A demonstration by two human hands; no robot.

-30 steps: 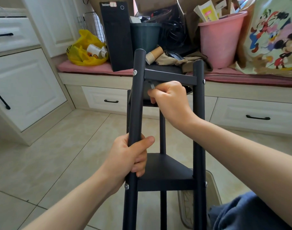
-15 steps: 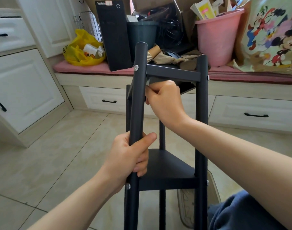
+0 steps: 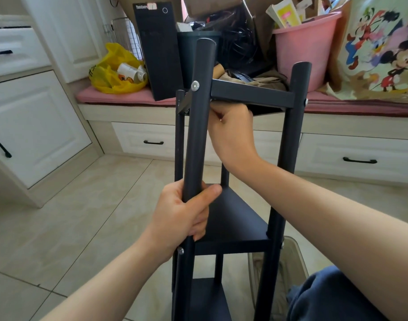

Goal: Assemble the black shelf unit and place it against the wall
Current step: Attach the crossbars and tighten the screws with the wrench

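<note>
**Top shelf joint: fastening in progress**

The black shelf unit (image 3: 235,228) stands roughly upright over the tiled floor (image 3: 82,216), directly in front of you and near the cushioned bench (image 3: 119,98). It is not yet set against a wall. Its feet are out of view.

Your left hand (image 3: 184,214) steadies the frame. Its fingers and thumb are wrapped fully round the front-left post (image 3: 198,126), just above the lower tier.

Your right hand (image 3: 230,130) is tucked under the top shelf (image 3: 251,97), just behind that post. Its fingers are curled tight at the inner side of the joint, a little below the screw head (image 3: 195,85). The fingertips are hidden, so it cannot be told whether they pinch a fastener or a tool, or hold nothing.

The step in hand appears to be securing the top shelf to the post.

1. Keep the left grip firm, so that the frame does not twist while you work the joint.
2. Seat the fastener squarely before applying force.
3. Check the remaining joints for play.
4. Only then lift the unit with both hands and carry it to the wall.
</note>
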